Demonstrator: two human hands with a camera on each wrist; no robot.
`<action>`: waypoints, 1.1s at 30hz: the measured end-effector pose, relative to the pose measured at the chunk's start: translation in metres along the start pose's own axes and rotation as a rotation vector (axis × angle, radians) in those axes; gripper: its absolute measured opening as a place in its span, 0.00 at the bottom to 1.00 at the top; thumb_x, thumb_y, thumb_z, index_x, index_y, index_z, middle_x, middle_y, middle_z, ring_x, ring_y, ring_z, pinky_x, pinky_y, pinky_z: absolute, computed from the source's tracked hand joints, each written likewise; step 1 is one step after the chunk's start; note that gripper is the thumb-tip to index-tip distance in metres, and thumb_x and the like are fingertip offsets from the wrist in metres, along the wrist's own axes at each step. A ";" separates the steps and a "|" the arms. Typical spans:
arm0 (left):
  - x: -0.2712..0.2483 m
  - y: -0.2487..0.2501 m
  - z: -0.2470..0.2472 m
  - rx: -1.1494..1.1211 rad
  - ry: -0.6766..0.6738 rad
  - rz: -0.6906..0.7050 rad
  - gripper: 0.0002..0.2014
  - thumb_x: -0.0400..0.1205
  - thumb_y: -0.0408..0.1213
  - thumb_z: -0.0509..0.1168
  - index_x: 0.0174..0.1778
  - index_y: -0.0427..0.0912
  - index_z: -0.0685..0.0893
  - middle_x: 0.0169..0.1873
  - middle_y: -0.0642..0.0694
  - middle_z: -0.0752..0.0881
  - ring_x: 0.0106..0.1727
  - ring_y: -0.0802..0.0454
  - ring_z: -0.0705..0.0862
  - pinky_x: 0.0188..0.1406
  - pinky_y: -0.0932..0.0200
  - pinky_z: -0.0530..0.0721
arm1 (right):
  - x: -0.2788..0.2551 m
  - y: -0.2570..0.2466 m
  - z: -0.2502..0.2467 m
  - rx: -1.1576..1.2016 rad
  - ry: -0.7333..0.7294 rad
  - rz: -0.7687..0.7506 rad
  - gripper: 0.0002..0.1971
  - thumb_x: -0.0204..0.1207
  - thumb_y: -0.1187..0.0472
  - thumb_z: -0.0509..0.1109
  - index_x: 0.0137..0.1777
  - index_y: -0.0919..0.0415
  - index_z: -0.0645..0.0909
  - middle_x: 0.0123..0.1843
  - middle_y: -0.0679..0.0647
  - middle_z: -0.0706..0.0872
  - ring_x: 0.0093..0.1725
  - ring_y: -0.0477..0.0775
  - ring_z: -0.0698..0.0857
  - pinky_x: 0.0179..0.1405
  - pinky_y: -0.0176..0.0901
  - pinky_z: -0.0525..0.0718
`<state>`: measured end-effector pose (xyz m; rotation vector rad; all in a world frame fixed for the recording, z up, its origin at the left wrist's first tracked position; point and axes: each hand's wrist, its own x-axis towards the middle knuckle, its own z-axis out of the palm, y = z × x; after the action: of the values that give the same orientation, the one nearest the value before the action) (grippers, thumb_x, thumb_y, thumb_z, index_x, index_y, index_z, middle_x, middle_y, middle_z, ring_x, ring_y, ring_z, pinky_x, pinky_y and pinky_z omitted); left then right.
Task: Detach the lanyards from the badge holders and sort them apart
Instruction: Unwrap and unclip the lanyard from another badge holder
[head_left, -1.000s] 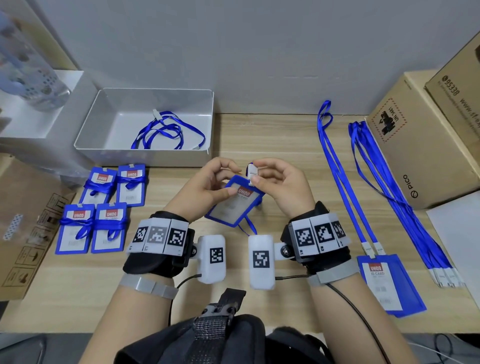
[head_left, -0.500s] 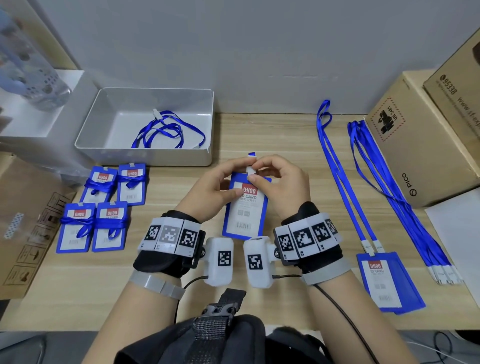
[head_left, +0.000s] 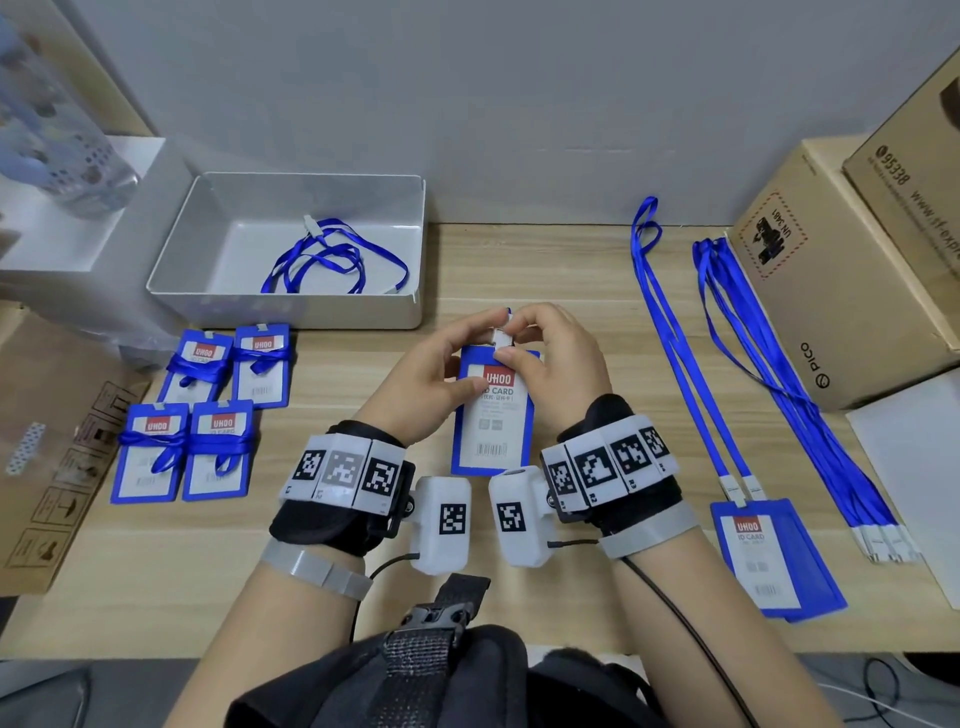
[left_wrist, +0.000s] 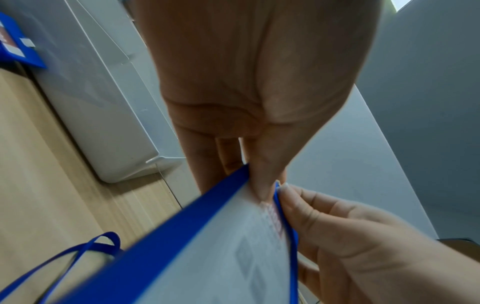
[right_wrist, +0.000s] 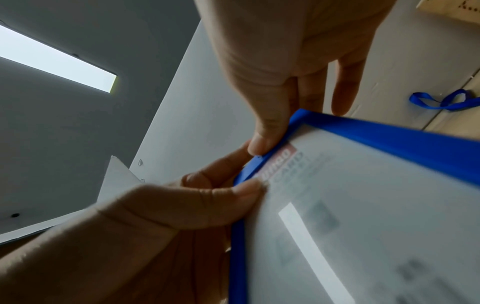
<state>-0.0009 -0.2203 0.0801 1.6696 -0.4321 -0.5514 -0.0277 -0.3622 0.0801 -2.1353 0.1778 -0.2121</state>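
Head view: badge holder (head_left: 491, 410) upright between both hands, left hand (head_left: 434, 376) pinching its top edge, right hand (head_left: 553, 364) pinching the white clip (head_left: 501, 340). Left wrist: thumb clamped on holder's top corner, lanyard (left_wrist: 78, 253) dangling below. Right wrist: same pinch. Mid-unclipping probably; next, pulling clip free.

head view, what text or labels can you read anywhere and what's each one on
"UHOO" and "ID CARD": held badge holder; its smaller print is blurred.
"UHOO": four wrapped badge holders.
"UHOO", "ID CARD": right badge holder.
"PICO", "UN 3481": lower cardboard box.
"95338": upper box; web address cut off.
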 end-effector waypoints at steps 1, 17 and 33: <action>0.000 -0.001 0.000 -0.007 -0.001 -0.006 0.31 0.77 0.16 0.59 0.68 0.55 0.70 0.56 0.61 0.79 0.53 0.62 0.80 0.49 0.66 0.84 | -0.001 0.001 0.001 0.000 -0.008 -0.001 0.15 0.69 0.66 0.71 0.34 0.45 0.70 0.40 0.38 0.75 0.50 0.53 0.83 0.60 0.59 0.77; -0.001 -0.008 -0.012 0.113 -0.053 0.019 0.34 0.76 0.15 0.59 0.62 0.63 0.73 0.56 0.65 0.80 0.53 0.71 0.79 0.53 0.71 0.80 | 0.005 0.005 0.001 0.440 0.012 0.167 0.11 0.72 0.68 0.71 0.38 0.50 0.74 0.37 0.47 0.81 0.36 0.44 0.81 0.39 0.39 0.83; 0.002 -0.015 -0.024 -0.054 0.073 -0.017 0.15 0.70 0.12 0.66 0.32 0.38 0.80 0.29 0.53 0.90 0.39 0.59 0.89 0.42 0.66 0.86 | 0.007 0.003 -0.002 0.480 0.168 0.193 0.18 0.67 0.78 0.69 0.38 0.51 0.73 0.40 0.49 0.80 0.33 0.55 0.83 0.30 0.37 0.84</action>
<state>0.0142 -0.1997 0.0681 1.6374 -0.3473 -0.5085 -0.0215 -0.3672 0.0788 -1.6123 0.3888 -0.2891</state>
